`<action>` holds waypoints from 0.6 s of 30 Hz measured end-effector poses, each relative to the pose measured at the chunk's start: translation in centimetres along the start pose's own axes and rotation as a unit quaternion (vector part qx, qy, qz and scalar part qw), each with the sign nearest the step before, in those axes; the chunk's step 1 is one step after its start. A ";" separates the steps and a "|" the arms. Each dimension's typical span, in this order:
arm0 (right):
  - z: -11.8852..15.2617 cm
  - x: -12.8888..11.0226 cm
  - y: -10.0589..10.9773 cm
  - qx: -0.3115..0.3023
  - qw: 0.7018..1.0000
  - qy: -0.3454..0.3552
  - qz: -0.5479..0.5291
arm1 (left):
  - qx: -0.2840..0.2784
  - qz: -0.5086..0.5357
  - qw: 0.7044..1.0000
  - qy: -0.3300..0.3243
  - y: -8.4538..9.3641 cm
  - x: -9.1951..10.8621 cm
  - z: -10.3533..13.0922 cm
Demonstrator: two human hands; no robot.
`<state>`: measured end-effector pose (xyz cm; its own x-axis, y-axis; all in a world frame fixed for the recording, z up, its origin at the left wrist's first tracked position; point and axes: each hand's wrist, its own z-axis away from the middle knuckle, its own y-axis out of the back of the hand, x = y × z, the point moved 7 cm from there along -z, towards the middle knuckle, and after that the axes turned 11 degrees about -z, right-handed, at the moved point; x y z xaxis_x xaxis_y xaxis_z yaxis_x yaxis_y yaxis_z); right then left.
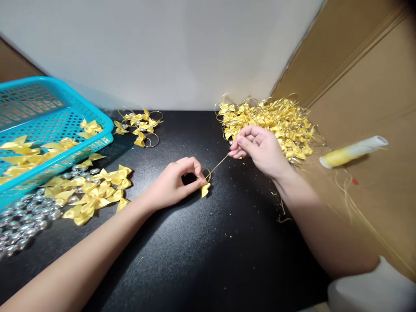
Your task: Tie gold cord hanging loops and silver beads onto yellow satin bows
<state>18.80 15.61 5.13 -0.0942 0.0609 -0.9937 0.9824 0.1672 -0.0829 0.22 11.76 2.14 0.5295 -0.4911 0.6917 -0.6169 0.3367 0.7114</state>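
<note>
My left hand (180, 182) pinches a small yellow ribbon bow (205, 190) between thumb and forefinger, just above the black table. A thin gold cord (218, 164) runs taut from the bow up and right to my right hand (256, 149). The fingertips of my right hand are closed on the cord's far end. Beside the bow a small loop of the cord shows, partly hidden by my left fingers. Behind my right hand lies a large heap of yellow bows with gold loops (276, 123).
A blue basket (108, 134) holding yellow bows stands at left. In front of it lie loose yellow bows (94, 197) and silver beads (24, 223). A small group of looped bows (141, 125) sits at the back. At right, a yellow-and-white roll (352, 151) rests on cardboard (383, 104).
</note>
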 end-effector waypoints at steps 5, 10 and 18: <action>0.1 2.1 -0.6 -0.009 0.990 -0.105 0.095 | 0.001 -0.075 0.996 -0.045 -0.3 0.7 -0.2; 1.3 -4.9 1.2 0.057 0.932 0.026 0.356 | -0.007 -0.049 0.997 -0.066 -0.8 1.0 -0.2; 13.7 -3.1 12.7 0.062 0.725 -0.227 0.647 | 0.011 -0.020 0.998 -0.062 -1.3 0.7 0.1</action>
<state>33.82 4.10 6.16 0.9548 -0.2475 -0.1646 0.2097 0.1682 0.9632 1.34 10.93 1.63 0.4787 -0.6004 0.6407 -0.6097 0.2978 0.7346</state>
